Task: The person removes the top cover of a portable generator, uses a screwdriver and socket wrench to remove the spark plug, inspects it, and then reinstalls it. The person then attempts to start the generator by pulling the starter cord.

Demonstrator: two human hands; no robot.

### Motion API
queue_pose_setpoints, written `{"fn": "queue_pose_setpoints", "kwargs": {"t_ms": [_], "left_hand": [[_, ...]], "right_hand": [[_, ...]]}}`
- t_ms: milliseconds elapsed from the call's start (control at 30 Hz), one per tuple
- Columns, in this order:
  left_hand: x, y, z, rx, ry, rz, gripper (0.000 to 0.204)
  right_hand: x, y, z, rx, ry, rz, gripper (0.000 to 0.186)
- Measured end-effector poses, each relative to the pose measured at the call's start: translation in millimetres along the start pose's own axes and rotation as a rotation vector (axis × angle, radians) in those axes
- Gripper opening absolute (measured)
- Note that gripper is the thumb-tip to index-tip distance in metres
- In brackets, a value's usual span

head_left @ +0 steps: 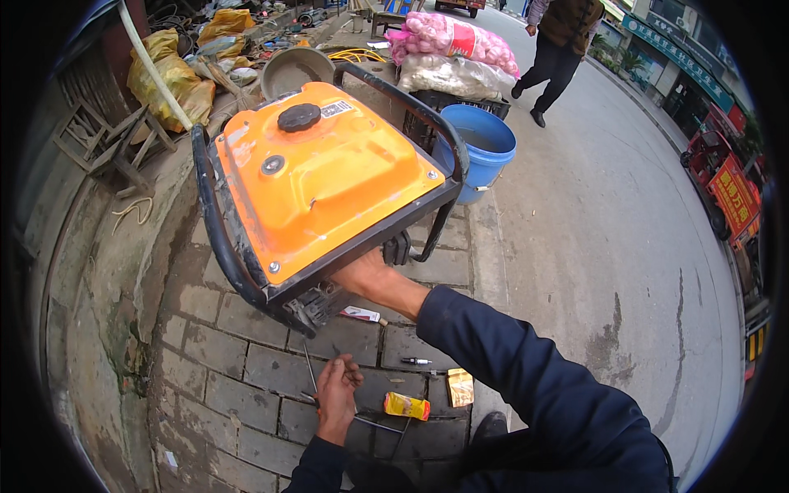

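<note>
An orange-topped generator (329, 197) in a black tubular frame stands on the paving. My right hand (370, 275) reaches under its tank, fingers hidden by the machine. Low at the centre, my left hand (337, 394) has curled fingers beside thin metal rods (382, 426) lying on the bricks; whatever it may hold is unclear. A spark plug (417, 361), a yellow packet (406, 406) and a tan box (460, 387) lie to its right. A white-and-red packet (360, 313) sits below the generator's front edge.
A blue bucket (485, 164) stands behind the generator, near stacked pink and white sacks (448, 45). A person (551, 57) walks on the road at right; red vehicles (723, 185) line its far side. Wooden scrap (107, 148), a basin (292, 74) and yellow bags (164, 82) fill the back left.
</note>
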State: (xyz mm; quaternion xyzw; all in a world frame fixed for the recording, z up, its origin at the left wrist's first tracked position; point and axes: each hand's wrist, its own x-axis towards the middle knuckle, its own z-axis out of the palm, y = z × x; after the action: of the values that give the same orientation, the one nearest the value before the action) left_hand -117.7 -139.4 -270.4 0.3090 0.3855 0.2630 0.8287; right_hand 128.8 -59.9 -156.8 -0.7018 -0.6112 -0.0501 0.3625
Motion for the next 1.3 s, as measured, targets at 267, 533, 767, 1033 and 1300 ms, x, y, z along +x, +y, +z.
{"fn": "queue_pose_setpoints", "kwargs": {"t_ms": [267,533,767,1033,1300], "left_hand": [[0.6,0.2,-1.9,-0.001,0.006,-0.012,0.027],[0.6,-0.2,-0.7,-0.007,-0.009,-0.01,0.026],[0.7,-1.2,1.0,-0.004,0.003,-0.007,0.026],[0.8,-2.9,0.0,-0.011,-0.001,-0.006,0.027],[0.6,-3.3,0.9,0.0,0.002,-0.014,0.026]], "right_hand": [[0.6,1.6,-1.2,-0.024,0.042,-0.051,0.038],[2.0,-0.2,-2.8,0.007,0.07,-0.062,0.037],[2.8,-0.3,-2.1,0.01,0.018,-0.027,0.037],[2.3,-2.7,-5.9,0.027,-0.028,0.015,0.038],[2.9,-0.5,-3.2,0.011,0.034,-0.018,0.047]]}}
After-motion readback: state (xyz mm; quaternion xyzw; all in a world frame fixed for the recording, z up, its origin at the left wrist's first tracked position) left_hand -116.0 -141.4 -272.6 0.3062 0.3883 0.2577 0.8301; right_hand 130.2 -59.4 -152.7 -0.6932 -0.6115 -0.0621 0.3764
